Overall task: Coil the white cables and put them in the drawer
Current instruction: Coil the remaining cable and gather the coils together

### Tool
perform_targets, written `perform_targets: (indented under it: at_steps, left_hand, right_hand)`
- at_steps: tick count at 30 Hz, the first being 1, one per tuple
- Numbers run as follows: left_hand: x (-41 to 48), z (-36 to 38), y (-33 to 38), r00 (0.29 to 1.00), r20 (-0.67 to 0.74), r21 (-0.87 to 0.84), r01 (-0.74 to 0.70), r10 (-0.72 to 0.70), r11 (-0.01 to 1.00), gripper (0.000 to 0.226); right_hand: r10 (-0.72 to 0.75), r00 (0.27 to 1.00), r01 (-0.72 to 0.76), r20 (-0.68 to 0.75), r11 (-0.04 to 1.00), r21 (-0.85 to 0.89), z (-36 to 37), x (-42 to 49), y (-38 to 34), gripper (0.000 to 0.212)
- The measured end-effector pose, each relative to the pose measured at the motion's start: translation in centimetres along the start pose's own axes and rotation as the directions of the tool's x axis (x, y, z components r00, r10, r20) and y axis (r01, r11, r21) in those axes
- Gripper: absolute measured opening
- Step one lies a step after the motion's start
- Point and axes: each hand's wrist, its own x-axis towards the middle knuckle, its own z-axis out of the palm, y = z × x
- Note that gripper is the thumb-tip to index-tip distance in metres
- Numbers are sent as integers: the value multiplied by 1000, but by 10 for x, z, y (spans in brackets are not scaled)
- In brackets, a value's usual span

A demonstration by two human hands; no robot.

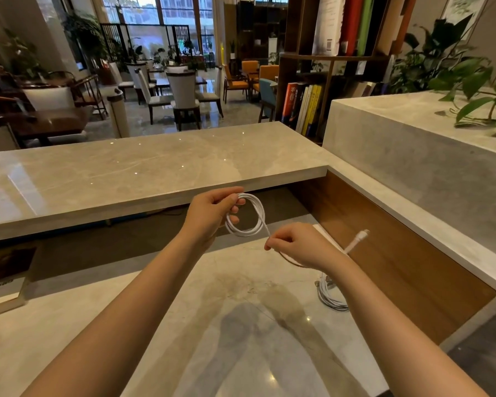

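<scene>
Marble-look desk top (184, 325) spreads wide and bare in front of me, with a raised counter (126, 173) overhanging its far edge and a wood panel (398, 253) walling the right side. I see my left hand (209, 216) closed around a coiled white cable (248, 224), held above the desk. My right hand (301, 247) pinches the cable's loose tail, its plug end (360, 236) sticking out to the right. A second white cable (331, 296) lies bundled on the desk near the wood panel.
</scene>
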Motion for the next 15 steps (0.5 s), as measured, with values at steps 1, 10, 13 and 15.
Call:
perform_targets:
  at_steps: [1,10,13,15]
  left_hand:
    - [-2,1,1,1000,21,-26,12,-12,1000,24]
    - [-19,10,-19,981,-85,187,-158,176,970,23]
    - [-21,11,-30,976,-91,281,-168,200,945,23]
    - [-21,10,-35,972,-72,332,-188,224,924,21]
  right_hand:
    - [-7,1000,7,-29,1000,-8,3,2,-2,22]
    - [35,999,-26,0,745,666,9,1,-18,15]
    - [74,984,43,-164,788,614,21,-1,-18,14]
    - [123,965,46,-233,791,610,27,0,-15,15]
